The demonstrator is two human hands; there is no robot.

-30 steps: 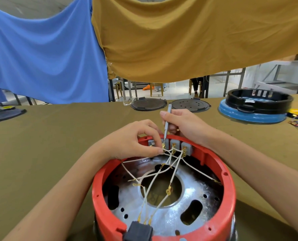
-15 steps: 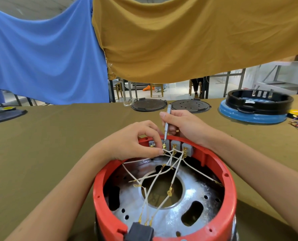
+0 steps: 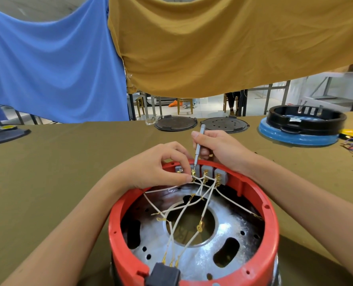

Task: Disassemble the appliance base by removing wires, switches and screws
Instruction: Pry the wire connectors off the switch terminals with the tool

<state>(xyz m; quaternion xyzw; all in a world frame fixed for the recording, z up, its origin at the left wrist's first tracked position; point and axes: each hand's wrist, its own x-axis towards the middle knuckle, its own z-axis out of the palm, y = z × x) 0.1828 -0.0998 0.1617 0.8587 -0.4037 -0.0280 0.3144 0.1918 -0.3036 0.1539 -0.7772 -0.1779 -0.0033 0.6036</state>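
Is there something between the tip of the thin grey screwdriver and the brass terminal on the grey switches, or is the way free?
Nothing visible blocks it. The thin grey screwdriver, held in the right hand, already meets a brass terminal on the grey switches. The left hand pinches a white wire just beside it.

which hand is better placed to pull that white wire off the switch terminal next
Left, probably. The left hand already pinches the white wire at the brass terminal, while the right hand is occupied holding the screwdriver against it.
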